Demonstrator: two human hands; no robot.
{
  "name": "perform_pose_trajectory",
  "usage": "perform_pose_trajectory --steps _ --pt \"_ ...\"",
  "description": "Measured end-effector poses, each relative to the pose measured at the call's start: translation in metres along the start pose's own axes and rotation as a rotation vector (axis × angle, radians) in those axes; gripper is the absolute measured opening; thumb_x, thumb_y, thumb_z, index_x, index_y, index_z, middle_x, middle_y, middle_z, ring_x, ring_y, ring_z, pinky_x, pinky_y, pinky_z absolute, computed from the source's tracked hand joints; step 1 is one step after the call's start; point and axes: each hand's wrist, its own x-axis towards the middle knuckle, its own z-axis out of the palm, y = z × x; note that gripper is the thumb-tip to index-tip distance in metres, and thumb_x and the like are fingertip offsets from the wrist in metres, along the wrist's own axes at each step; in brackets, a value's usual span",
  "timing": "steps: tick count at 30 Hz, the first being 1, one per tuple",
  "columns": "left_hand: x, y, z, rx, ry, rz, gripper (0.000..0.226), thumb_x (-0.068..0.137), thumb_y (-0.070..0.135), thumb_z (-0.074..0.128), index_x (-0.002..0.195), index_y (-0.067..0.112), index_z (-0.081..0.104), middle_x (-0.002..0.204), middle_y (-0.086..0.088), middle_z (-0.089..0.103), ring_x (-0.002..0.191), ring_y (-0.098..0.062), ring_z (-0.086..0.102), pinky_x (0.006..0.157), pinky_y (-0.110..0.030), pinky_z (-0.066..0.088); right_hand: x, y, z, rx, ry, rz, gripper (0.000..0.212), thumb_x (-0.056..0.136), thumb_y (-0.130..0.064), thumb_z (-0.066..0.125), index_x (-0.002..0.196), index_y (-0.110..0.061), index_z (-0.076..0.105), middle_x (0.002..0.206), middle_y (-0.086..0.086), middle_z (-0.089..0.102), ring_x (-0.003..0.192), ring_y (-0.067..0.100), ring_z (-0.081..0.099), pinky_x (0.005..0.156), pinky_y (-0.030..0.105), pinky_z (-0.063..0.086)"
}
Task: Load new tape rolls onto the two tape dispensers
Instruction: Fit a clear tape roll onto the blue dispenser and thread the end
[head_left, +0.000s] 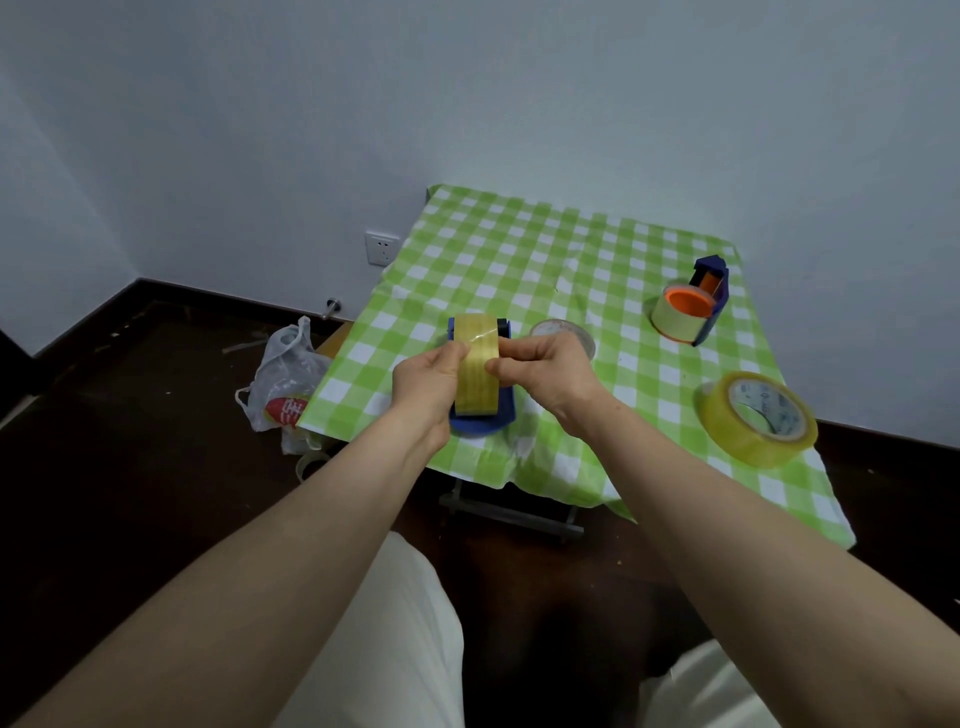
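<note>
A blue tape dispenser (483, 423) stands near the table's front left with a yellowish tape roll (475, 382) seated in it. My left hand (428, 382) grips the roll's left side, and my right hand (543, 371) pinches its right side, where a strip of clear tape stretches across the top. A second blue dispenser (714, 291) lies at the back right, holding a pale roll with an orange core (684, 306). A loose clear-yellow tape roll (758, 418) lies at the right edge.
The small table wears a green-checked cloth (545, 260). A nearly spent clear roll (563, 332) sits just behind my right hand. A white plastic bag (285, 379) lies on the dark floor to the left. A wall socket (382, 248) is behind.
</note>
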Motion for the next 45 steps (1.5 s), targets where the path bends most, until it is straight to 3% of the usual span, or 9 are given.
perform_pose_trajectory --steps 3,9,13,18,21,24,29,36,45 --pt "0.000 0.002 0.000 0.006 0.025 0.001 0.016 0.086 0.019 0.061 0.072 0.012 0.064 0.079 -0.010 0.064 0.080 -0.028 0.060 0.088 -0.052 0.052 -0.001 0.000 0.001 -0.011 0.003 -0.008 0.029 0.082 0.004 0.062 0.111 0.002 0.065 0.095 0.007 0.069 0.064 -0.005 0.066 0.069 0.009 0.054" --pt "-0.003 0.001 -0.004 -0.021 -0.072 0.015 0.015 0.089 0.014 0.055 0.079 0.008 0.064 0.073 -0.008 0.061 0.069 -0.023 0.059 0.075 -0.039 0.050 -0.003 -0.005 0.000 -0.039 0.003 -0.005 0.028 0.084 0.003 0.060 0.110 0.000 0.066 0.091 0.006 0.069 0.067 0.000 0.066 0.065 0.009 0.054" --pt "-0.004 0.000 -0.005 0.014 -0.088 0.026 0.012 0.088 0.010 0.056 0.084 0.007 0.067 0.081 -0.011 0.065 0.077 -0.026 0.061 0.087 -0.049 0.051 -0.006 -0.007 0.002 -0.031 0.000 -0.005 0.029 0.084 0.005 0.059 0.112 0.001 0.064 0.094 0.007 0.068 0.078 0.011 0.065 0.069 0.009 0.054" --pt "-0.003 0.001 -0.001 0.030 -0.058 0.008 0.010 0.089 0.013 0.058 0.082 0.009 0.065 0.082 -0.011 0.066 0.077 -0.026 0.062 0.091 -0.050 0.052 -0.006 -0.008 0.000 -0.055 -0.008 0.000 0.028 0.084 0.004 0.059 0.112 0.002 0.065 0.103 0.013 0.069 0.091 0.017 0.065 0.074 0.010 0.054" --pt "-0.001 0.000 -0.001 0.029 -0.038 0.003 0.008 0.087 0.014 0.061 0.081 0.010 0.065 0.090 -0.015 0.067 0.085 -0.029 0.062 0.090 -0.049 0.052 -0.006 -0.008 0.000 -0.051 -0.013 -0.006 0.028 0.084 0.005 0.059 0.111 0.003 0.064 0.100 0.011 0.068 0.088 0.016 0.066 0.072 0.009 0.054" --pt "-0.001 0.000 0.001 0.035 -0.027 0.006 0.010 0.087 0.015 0.062 0.078 0.011 0.064 0.083 -0.011 0.066 0.076 -0.026 0.062 0.085 -0.043 0.053 -0.007 -0.007 0.000 -0.059 -0.010 -0.015 0.027 0.084 0.005 0.059 0.111 0.003 0.065 0.100 0.010 0.069 0.081 0.011 0.066 0.072 0.008 0.053" --pt "-0.002 0.001 0.004 0.044 0.005 0.003 0.014 0.086 0.017 0.062 0.073 0.012 0.063 0.075 -0.008 0.064 0.070 -0.025 0.060 0.080 -0.041 0.053 -0.007 -0.006 0.001 -0.063 -0.003 -0.019 0.026 0.085 0.005 0.059 0.110 0.003 0.065 0.094 0.005 0.067 0.059 -0.009 0.063 0.062 0.003 0.050" --pt "-0.005 0.003 -0.001 0.056 -0.074 0.004 0.012 0.084 0.011 0.059 0.075 0.010 0.067 0.076 -0.009 0.064 0.079 -0.027 0.059 0.090 -0.052 0.050 -0.008 -0.010 0.000 -0.075 0.016 0.008 0.025 0.084 0.005 0.059 0.108 0.002 0.066 0.092 0.008 0.068 0.065 0.000 0.062 0.060 0.005 0.052" --pt "-0.002 0.000 0.003 0.073 -0.019 0.015 0.012 0.085 0.015 0.062 0.074 0.011 0.065 0.079 -0.011 0.065 0.079 -0.029 0.061 0.084 -0.046 0.053 -0.008 -0.009 0.001 -0.078 0.011 0.003 0.027 0.084 0.005 0.059 0.110 0.003 0.065 0.093 0.006 0.066 0.069 0.000 0.061 0.060 0.004 0.050"
